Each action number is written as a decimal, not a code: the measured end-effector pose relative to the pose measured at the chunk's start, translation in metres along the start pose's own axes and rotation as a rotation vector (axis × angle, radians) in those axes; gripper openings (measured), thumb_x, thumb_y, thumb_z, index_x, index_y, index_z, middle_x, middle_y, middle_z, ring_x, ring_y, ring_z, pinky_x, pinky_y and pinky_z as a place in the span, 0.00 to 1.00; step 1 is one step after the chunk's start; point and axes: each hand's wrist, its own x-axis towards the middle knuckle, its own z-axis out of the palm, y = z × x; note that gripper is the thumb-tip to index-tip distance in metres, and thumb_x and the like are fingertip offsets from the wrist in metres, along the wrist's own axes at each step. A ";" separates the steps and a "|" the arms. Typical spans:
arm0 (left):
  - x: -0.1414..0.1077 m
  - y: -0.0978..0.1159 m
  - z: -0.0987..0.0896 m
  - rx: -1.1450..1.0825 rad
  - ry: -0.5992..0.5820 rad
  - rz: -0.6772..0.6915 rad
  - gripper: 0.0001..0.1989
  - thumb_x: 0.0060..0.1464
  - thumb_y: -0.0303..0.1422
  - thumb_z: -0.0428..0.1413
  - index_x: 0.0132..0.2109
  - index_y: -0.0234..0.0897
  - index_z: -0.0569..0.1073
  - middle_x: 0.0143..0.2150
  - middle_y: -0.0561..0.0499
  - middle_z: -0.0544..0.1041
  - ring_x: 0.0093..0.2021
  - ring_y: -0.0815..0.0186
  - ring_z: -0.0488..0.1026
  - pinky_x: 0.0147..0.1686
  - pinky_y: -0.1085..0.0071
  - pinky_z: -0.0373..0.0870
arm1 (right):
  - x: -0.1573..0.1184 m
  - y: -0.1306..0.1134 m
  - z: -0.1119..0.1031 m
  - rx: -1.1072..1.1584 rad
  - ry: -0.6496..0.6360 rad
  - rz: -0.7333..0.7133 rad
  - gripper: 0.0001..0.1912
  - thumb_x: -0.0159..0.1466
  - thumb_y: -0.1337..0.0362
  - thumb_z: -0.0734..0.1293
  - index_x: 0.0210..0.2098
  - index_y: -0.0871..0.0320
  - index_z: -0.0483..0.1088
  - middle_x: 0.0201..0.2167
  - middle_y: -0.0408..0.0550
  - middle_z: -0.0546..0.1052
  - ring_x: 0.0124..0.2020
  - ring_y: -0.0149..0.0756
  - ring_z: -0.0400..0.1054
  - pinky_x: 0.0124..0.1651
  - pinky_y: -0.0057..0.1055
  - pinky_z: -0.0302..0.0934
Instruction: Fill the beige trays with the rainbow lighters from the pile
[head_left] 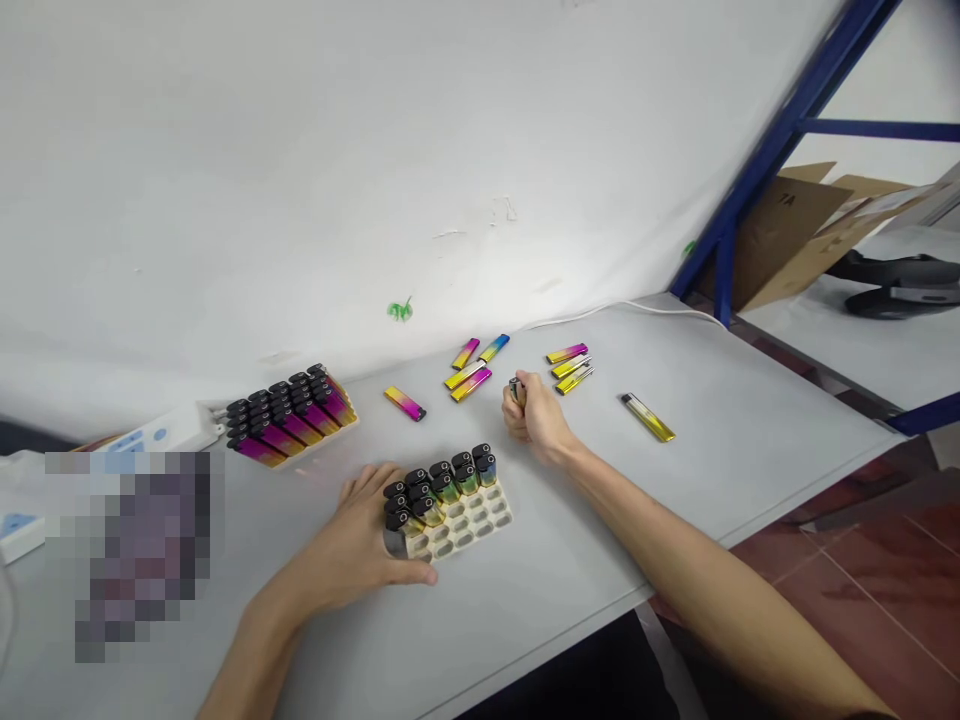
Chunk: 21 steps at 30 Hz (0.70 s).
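A pale tray (461, 525) with oval slots lies on the grey table, its back and left slots filled with upright black-topped lighters (442, 480). Against its left side rests my left hand (367, 535), fingers behind and thumb along the front edge. My right hand (536, 415) is closed round a lighter (516, 388) whose top pokes out above the fist, right of and behind the tray. Several loose lighters (471, 384) in yellow, pink and blue lie behind it, more (571, 367) just beyond the fist, and one gold lighter (649, 417) farther right.
A full block of pink and orange lighters (289, 425) stands at the back left, beside a white power strip (161, 435). One lighter (405, 403) lies between the block and the loose ones. A white cable runs along the wall; a blue frame (787, 150) and cardboard boxes (817, 230) stand right.
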 end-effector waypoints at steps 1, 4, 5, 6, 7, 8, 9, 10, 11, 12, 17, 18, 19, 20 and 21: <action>-0.001 0.001 0.000 0.005 -0.004 -0.008 0.35 0.37 0.49 0.70 0.53 0.45 0.72 0.52 0.49 0.72 0.56 0.48 0.66 0.57 0.52 0.64 | 0.000 0.001 0.000 -0.016 -0.002 -0.004 0.28 0.69 0.49 0.52 0.15 0.53 0.48 0.13 0.35 0.44 0.15 0.25 0.34 0.18 0.27 0.32; -0.003 0.002 0.000 0.020 0.001 -0.030 0.39 0.36 0.51 0.70 0.56 0.46 0.71 0.53 0.49 0.71 0.57 0.47 0.65 0.57 0.52 0.64 | -0.001 0.002 0.001 -0.065 0.007 -0.018 0.31 0.68 0.43 0.53 0.15 0.54 0.48 0.13 0.34 0.44 0.15 0.25 0.35 0.18 0.26 0.33; -0.003 0.001 0.000 0.025 0.004 -0.034 0.40 0.36 0.51 0.69 0.56 0.46 0.70 0.54 0.49 0.71 0.57 0.47 0.65 0.57 0.53 0.64 | -0.001 0.003 0.001 -0.080 0.012 -0.020 0.32 0.68 0.41 0.53 0.15 0.53 0.48 0.14 0.34 0.44 0.15 0.25 0.35 0.18 0.26 0.34; -0.004 0.001 0.000 0.029 0.006 -0.035 0.40 0.36 0.52 0.69 0.57 0.46 0.70 0.54 0.49 0.71 0.58 0.46 0.65 0.58 0.53 0.63 | -0.001 0.003 0.002 -0.093 0.014 -0.020 0.32 0.67 0.39 0.53 0.15 0.53 0.48 0.14 0.34 0.44 0.15 0.25 0.35 0.18 0.26 0.34; -0.004 0.001 0.000 0.031 0.004 -0.032 0.41 0.35 0.52 0.69 0.57 0.46 0.70 0.55 0.48 0.71 0.58 0.46 0.64 0.58 0.53 0.63 | -0.001 0.003 0.002 -0.104 0.015 -0.019 0.32 0.67 0.39 0.53 0.16 0.53 0.47 0.14 0.34 0.44 0.15 0.25 0.35 0.18 0.26 0.34; -0.005 0.000 0.000 0.029 -0.001 -0.028 0.41 0.35 0.52 0.69 0.57 0.45 0.70 0.55 0.48 0.71 0.58 0.47 0.64 0.58 0.53 0.63 | -0.001 0.003 0.002 -0.112 0.015 -0.018 0.32 0.67 0.39 0.53 0.16 0.53 0.47 0.14 0.34 0.44 0.15 0.25 0.35 0.18 0.26 0.34; -0.005 0.000 0.001 0.025 -0.005 -0.025 0.41 0.35 0.51 0.70 0.57 0.45 0.70 0.55 0.48 0.70 0.58 0.47 0.64 0.58 0.53 0.62 | -0.001 0.004 0.002 -0.115 0.013 -0.017 0.31 0.68 0.40 0.53 0.16 0.52 0.47 0.14 0.34 0.44 0.15 0.25 0.35 0.17 0.27 0.35; -0.005 0.000 0.001 0.020 -0.007 -0.027 0.40 0.35 0.50 0.70 0.57 0.45 0.70 0.55 0.48 0.70 0.58 0.47 0.64 0.58 0.53 0.61 | -0.001 0.004 0.002 -0.114 0.010 -0.017 0.31 0.68 0.40 0.52 0.16 0.52 0.47 0.14 0.35 0.44 0.15 0.26 0.35 0.17 0.27 0.34; -0.005 0.000 0.001 0.013 -0.007 -0.033 0.40 0.35 0.49 0.70 0.56 0.45 0.70 0.55 0.48 0.70 0.58 0.48 0.64 0.59 0.53 0.61 | 0.000 0.005 0.002 -0.109 0.004 -0.021 0.30 0.68 0.41 0.52 0.16 0.52 0.47 0.14 0.35 0.44 0.15 0.26 0.35 0.17 0.27 0.34; -0.004 0.001 0.001 0.007 -0.004 -0.044 0.39 0.36 0.48 0.70 0.56 0.44 0.70 0.54 0.48 0.70 0.57 0.48 0.64 0.58 0.53 0.61 | 0.000 0.006 0.002 -0.105 -0.001 -0.026 0.30 0.68 0.42 0.52 0.16 0.51 0.47 0.14 0.35 0.44 0.15 0.26 0.35 0.18 0.27 0.34; 0.000 0.004 0.001 -0.018 0.000 -0.050 0.34 0.37 0.49 0.69 0.51 0.44 0.72 0.51 0.48 0.71 0.55 0.47 0.64 0.57 0.51 0.61 | 0.001 0.012 0.000 -0.162 0.009 -0.060 0.31 0.67 0.38 0.51 0.18 0.52 0.51 0.14 0.35 0.46 0.15 0.27 0.37 0.19 0.28 0.34; 0.001 0.004 0.002 -0.022 0.011 -0.042 0.35 0.37 0.50 0.69 0.52 0.45 0.72 0.51 0.48 0.71 0.55 0.47 0.64 0.58 0.50 0.60 | 0.001 0.013 0.000 -0.195 0.015 -0.086 0.31 0.67 0.36 0.51 0.19 0.53 0.54 0.14 0.35 0.47 0.15 0.27 0.39 0.19 0.28 0.36; 0.002 0.003 0.003 -0.023 0.027 -0.039 0.36 0.37 0.51 0.69 0.54 0.45 0.71 0.52 0.48 0.71 0.55 0.46 0.64 0.58 0.49 0.60 | 0.000 0.012 0.000 -0.234 0.018 -0.130 0.32 0.67 0.35 0.50 0.22 0.54 0.58 0.15 0.35 0.50 0.16 0.28 0.43 0.20 0.28 0.40; 0.003 0.002 0.004 -0.022 0.044 -0.038 0.38 0.37 0.52 0.69 0.55 0.45 0.71 0.53 0.47 0.71 0.56 0.46 0.64 0.58 0.49 0.59 | -0.002 0.011 0.000 -0.278 0.020 -0.189 0.32 0.67 0.35 0.50 0.25 0.54 0.62 0.17 0.36 0.54 0.17 0.29 0.48 0.21 0.28 0.46; 0.003 0.001 0.005 -0.020 0.057 -0.039 0.40 0.38 0.53 0.68 0.57 0.44 0.70 0.54 0.47 0.70 0.56 0.45 0.63 0.58 0.48 0.59 | -0.004 0.009 -0.001 -0.328 0.017 -0.252 0.31 0.67 0.36 0.51 0.29 0.55 0.65 0.19 0.38 0.59 0.20 0.30 0.54 0.25 0.29 0.51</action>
